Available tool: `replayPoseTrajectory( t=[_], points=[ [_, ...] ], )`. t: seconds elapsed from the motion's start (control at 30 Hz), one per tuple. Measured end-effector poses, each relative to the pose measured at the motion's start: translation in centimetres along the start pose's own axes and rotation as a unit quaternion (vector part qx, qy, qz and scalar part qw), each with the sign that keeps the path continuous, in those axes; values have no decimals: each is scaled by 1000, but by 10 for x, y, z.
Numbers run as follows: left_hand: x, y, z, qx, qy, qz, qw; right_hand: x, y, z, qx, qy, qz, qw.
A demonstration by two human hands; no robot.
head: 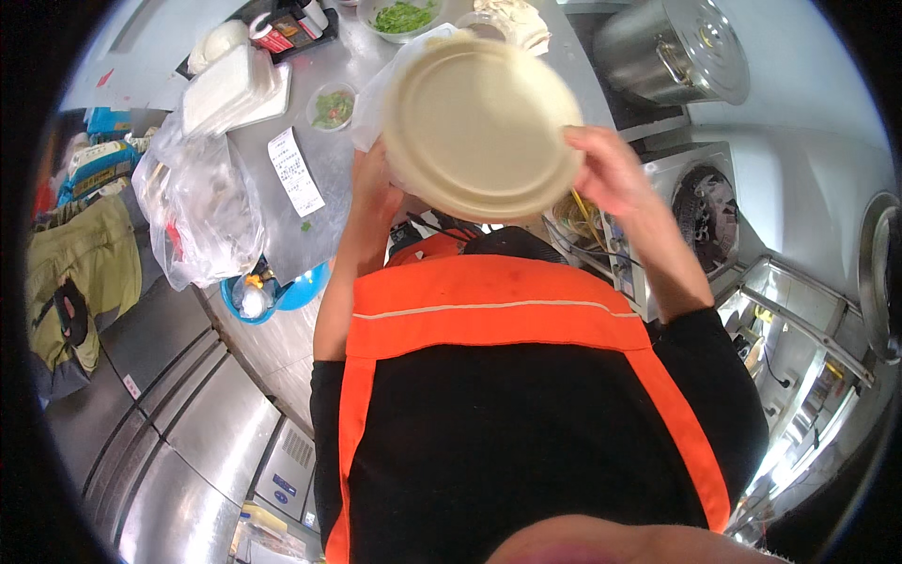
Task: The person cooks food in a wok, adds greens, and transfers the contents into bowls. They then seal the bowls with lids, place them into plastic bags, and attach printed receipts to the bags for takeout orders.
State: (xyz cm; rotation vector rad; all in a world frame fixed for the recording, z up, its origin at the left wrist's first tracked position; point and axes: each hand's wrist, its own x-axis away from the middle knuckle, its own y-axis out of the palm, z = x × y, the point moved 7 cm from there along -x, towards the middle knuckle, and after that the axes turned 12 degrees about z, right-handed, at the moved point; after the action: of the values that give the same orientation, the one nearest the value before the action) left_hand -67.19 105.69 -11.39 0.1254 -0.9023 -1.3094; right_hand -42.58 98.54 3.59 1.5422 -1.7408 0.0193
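Observation:
A round beige disposable bowl lid or base (pixel 486 127) with a raised rim is tilted up above the front edge of the steel table, slightly blurred. My right hand (pixel 613 169) grips its right rim between thumb and fingers. At its lower left is my left hand (pixel 377 180), close to the rim and to a translucent white plastic bag (pixel 370 113). The round piece hides part of that hand, so which of the two its fingers hold is unclear. The bag reaches up behind the round piece. To the left lies a printed paper slip (pixel 294 171) on the steel table (pixel 328 158).
Left on the table are a clear tub of greens (pixel 332 107), stacked white foam trays (pixel 229 88) and a clear plastic bag (pixel 201 204). A bowl of chopped greens (pixel 403 15) stands behind. At right are a lidded steel pot (pixel 669 53) and a burner (pixel 705 218). A blue bin (pixel 303 292) stands below.

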Motion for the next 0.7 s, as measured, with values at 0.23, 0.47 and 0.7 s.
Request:
replayPoseTrajectory(
  t=[0.23, 0.47, 0.7],
  points=[
    [10, -47, 8, -96, -65, 155, 981, -121, -12, 139, -32, -3, 22, 999],
    [7, -59, 55, -455, 226, 209, 835, -127, -9, 137, 353, -23, 44, 934],
    [13, -17, 61, -160, 162, 130, 965, -117, -4, 127, 729, -72, -17, 680]
  ],
)
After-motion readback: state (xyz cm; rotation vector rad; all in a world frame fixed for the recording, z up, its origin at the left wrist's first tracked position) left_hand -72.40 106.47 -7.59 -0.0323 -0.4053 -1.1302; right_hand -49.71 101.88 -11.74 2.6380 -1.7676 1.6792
